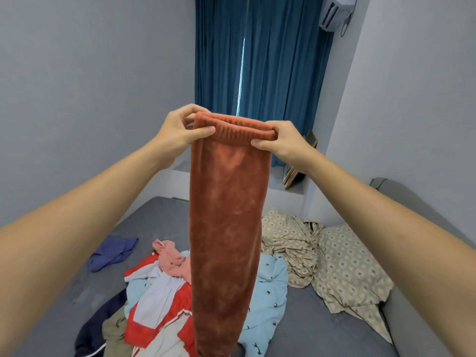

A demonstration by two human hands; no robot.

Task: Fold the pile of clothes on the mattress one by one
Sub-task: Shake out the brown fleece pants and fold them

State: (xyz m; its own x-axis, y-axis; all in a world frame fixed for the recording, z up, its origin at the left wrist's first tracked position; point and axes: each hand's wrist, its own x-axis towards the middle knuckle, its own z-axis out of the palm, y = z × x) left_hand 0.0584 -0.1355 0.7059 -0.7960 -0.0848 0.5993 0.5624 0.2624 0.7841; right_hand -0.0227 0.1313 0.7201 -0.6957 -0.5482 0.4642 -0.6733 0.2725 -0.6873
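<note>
A rust-orange fleece pair of trousers [226, 215] hangs straight down in front of me, folded lengthwise with its ribbed waistband at the top. My left hand [180, 127] pinches the left end of the waistband, and my right hand [279, 141] pinches the right end. Both arms are stretched forward at chest height. Below on the grey mattress [322, 320] lies the pile of clothes [159, 292]: a red and white garment, a pink one, a light blue one with small dark prints, an olive one and a dark navy one. The hanging trousers hide the pile's middle.
A blue garment [110, 253] lies apart on the mattress to the left. A crumpled patterned sheet [291, 243] and a matching pillow [353, 269] sit at the right. Blue curtains [257, 60] hang behind, and grey walls close in on both sides.
</note>
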